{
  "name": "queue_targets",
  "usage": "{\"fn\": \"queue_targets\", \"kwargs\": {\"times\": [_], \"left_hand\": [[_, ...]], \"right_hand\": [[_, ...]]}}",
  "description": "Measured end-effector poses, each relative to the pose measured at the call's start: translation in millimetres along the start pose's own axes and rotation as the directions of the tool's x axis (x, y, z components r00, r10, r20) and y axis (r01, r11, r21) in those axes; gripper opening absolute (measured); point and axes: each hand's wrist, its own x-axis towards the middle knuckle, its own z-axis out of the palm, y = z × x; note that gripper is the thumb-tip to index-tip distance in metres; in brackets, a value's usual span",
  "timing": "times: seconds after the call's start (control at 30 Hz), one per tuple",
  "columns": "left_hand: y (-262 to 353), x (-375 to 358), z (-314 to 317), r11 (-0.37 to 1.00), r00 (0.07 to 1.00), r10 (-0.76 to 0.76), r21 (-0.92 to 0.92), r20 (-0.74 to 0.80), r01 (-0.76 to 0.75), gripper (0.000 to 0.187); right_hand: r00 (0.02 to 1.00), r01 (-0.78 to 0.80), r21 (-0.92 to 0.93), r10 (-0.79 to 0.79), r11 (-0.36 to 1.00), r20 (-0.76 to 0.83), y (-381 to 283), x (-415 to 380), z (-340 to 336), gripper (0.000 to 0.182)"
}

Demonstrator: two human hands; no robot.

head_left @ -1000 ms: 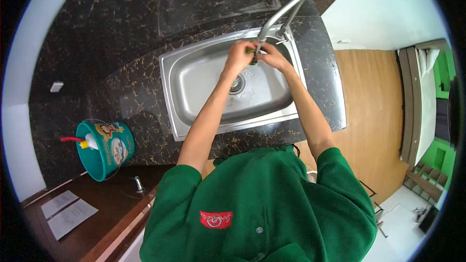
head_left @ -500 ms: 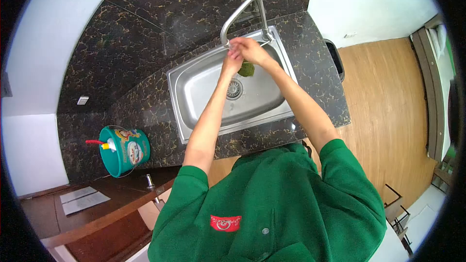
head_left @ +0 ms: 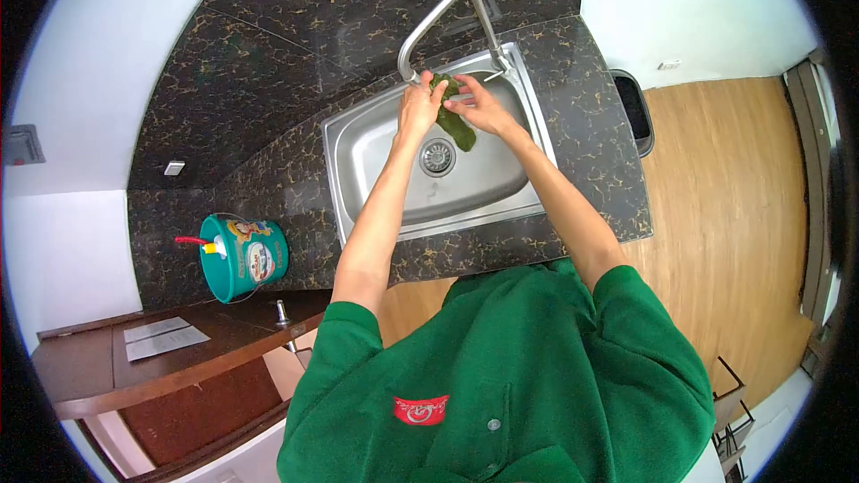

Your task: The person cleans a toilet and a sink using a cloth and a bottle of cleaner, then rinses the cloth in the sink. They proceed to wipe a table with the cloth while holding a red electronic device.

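Note:
Under the tap's spout, my left hand (head_left: 418, 113) is closed on a limp dark green piece (head_left: 457, 131), cloth-like or leaf-like, with the thumb along its edge. Its upper part is crumpled between my hands, and a long flat end hangs down over the sink basin beside the drain. From the other side my right hand (head_left: 484, 111) meets it with fingers spread apart, the thumb and fingertips right at the green surface. The curved metal tap (head_left: 436, 16) arches above both hands, its outlet close to the left fingers. Below lies the steel sink (head_left: 376, 176).
A teal bucket (head_left: 268, 261) with a yellow-and-white bottle top and something red in it stands left on the dark counter (head_left: 591, 116). Papers (head_left: 165, 340) lie on the brown surface at lower left. A black bin (head_left: 633, 112) is right of the counter.
The green piece has been drawn out longer and now shows between my hands. My right hand has shifted right and lower, away from the left. The view has shifted slightly.

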Motion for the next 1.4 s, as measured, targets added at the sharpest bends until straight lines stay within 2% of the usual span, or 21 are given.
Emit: {"fn": "queue_targets", "kwargs": {"times": [0.07, 0.13, 0.27, 0.3, 0.37, 0.47, 0.5, 0.53, 0.6, 0.63, 0.7, 0.73, 0.83, 0.9, 0.93, 1.0, 1.03, 1.1, 1.17, 1.23, 1.4], "left_hand": [[6, -1, -5, 0.997, 0.997, -0.075, -0.015, 0.019, 0.076, 0.037], [-11, 2, 2, 0.976, 0.994, -0.105, -0.191, -0.015, 0.1, 0.031], [-22, 7, -2, 0.845, 0.989, -0.136, -0.514, 0.067, 0.15, 0.019], [-16, 6, -4, 0.826, 0.986, -0.155, -0.54, 0.061, 0.163, 0.018], [-4, 6, -7, 0.783, 0.98, -0.19, -0.594, 0.055, 0.185, 0.018], [-10, 8, -4, 0.826, 0.989, -0.146, -0.547, 0.026, 0.137, 0.016], [-21, 12, 2, 0.849, 0.999, -0.047, -0.527, 0.008, 0.045, 0.021], [-10, 12, -7, 0.893, 0.998, -0.059, -0.446, 0.028, 0.066, 0.021], [13, 7, -27, 0.957, 0.994, -0.089, -0.272, 0.062, 0.103, 0.024], [16, 10, -36, 0.996, 0.994, -0.074, -0.053, 0.083, 0.078, 0.03], [10, 6, -32, 0.989, 0.989, 0.145, 0.039, -0.034, -0.144, 0.027], [8, 4, -30, 0.964, 0.963, 0.257, 0.094, -0.082, -0.249, 0.026], [-3, -2, -28, 0.993, 0.991, 0.051, 0.104, 0.121, -0.064, 0.022], [-25, -5, -11, 0.959, 0.989, -0.068, -0.266, 0.134, 0.102, 0.02], [-29, -7, -8, 0.881, 0.98, -0.125, -0.437, 0.156, 0.182, 0.021], [-34, -7, -8, 0.809, 0.966, -0.095, -0.547, 0.239, 0.215, 0.02], [-34, -8, -10, 0.767, 0.958, -0.076, -0.598, 0.275, 0.232, 0.019], [-31, -8, -12, 0.607, 0.941, -0.216, -0.719, 0.261, 0.338, 0.018], [-27, -6, -16, 0.479, 0.935, -0.275, -0.812, 0.223, 0.334, 0.017], [-22, -7, -29, 0.561, 0.93, -0.285, -0.746, 0.233, 0.359, 0.016], [-32, -14, -40, 0.534, 0.932, -0.277, -0.77, 0.232, 0.35, 0.011]], "right_hand": [[0.995, -0.073, -0.013, 0.074, 0.997, 0.073, 0, 1, 3, 0.083], [0.98, -0.14, 0.004, 0.138, 0.99, 0.14, 7, 6, 7, 0.083], [0.984, -0.14, 0.052, 0.133, 0.989, 0.122, 27, 2, 9, 0.066], [0.992, -0.11, -0.021, 0.111, 0.994, 0.067, 32, 4, 11, 0.053], [0.989, -0.111, -0.092, 0.119, 0.99, 0.086, 43, 2, 8, 0.051], [0.976, -0.164, -0.262, 0.195, 0.951, 0.097, 49, -4, 6, 0.051], [0.971, -0.195, -0.333, 0.229, 0.922, 0.063, 60, -5, 8, 0.053], [0.965, -0.229, -0.4, 0.26, 0.888, 0.026, 53, -11, 8, 0.054], [0.903, -0.305, -0.426, 0.4, 0.852, 0.154, 55, -18, -1, 0.062], [0.875, -0.32, -0.474, 0.448, 0.82, 0.184, 69, -20, 1, 0.063], [0.829, -0.281, -0.602, 0.504, 0.748, 0.24, 69, -25, -2, 0.062], [0.857, -0.272, -0.578, 0.467, 0.77, 0.219, 65, -27, -3, 0.06], [0.94, -0.225, -0.436, 0.312, 0.871, 0.139, 49, -31, -5, 0.055], [0.989, -0.13, -0.249, 0.144, 0.96, 0.036, 31, -24, -2, 0.056], [0.997, 0.034, -0.247, -0.051, 0.968, -0.063, 19, -21, 0, 0.055], [0.871, 0.352, -0.291, -0.425, 0.889, -0.245, -5, -13, 4, 0.055], [0.867, 0.397, -0.232, -0.445, 0.888, -0.223, -16, -9, 6, 0.051], [0.851, 0.478, -0.111, -0.491, 0.871, -0.186, -31, -3, 6, 0.045], [0.962, 0.269, 0.0, -0.269, 0.963, -0.048, -34, 1, 5, 0.04], [0.992, 0.119, 0.075, -0.121, 0.99, 0.03, -34, 4, 2, 0.035], [0.978, 0.204, -0.04, -0.202, 0.978, 0.05, -25, 20, -2, 0.026]]}}
